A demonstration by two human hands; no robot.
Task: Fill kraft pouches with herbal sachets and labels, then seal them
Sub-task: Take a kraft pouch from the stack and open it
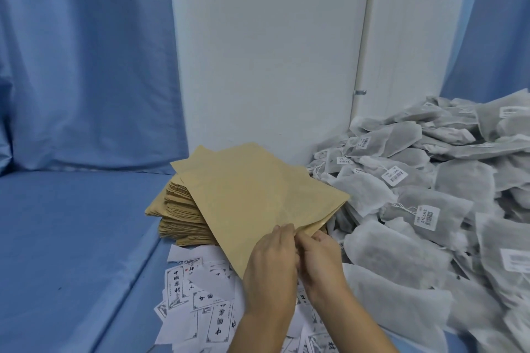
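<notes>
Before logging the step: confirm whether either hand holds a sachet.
No, the left hand and right hand both pinch the kraft pouch edge; the sachets lie piled alongside.

Only one cam here, head-worn and wide-angle, pointing forward and down across the table (71, 238) at the wall (266, 51). It's pretty close in: left hand (271, 264) and right hand (321, 261) sit bottom centre, pouch (258, 200) just past them, sachets (415, 209) off right.

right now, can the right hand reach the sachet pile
Probably yes, once it lets go: the right hand is pinching the kraft pouch at its near edge, but the sachet pile lies right beside it on that side, nothing between.
</notes>
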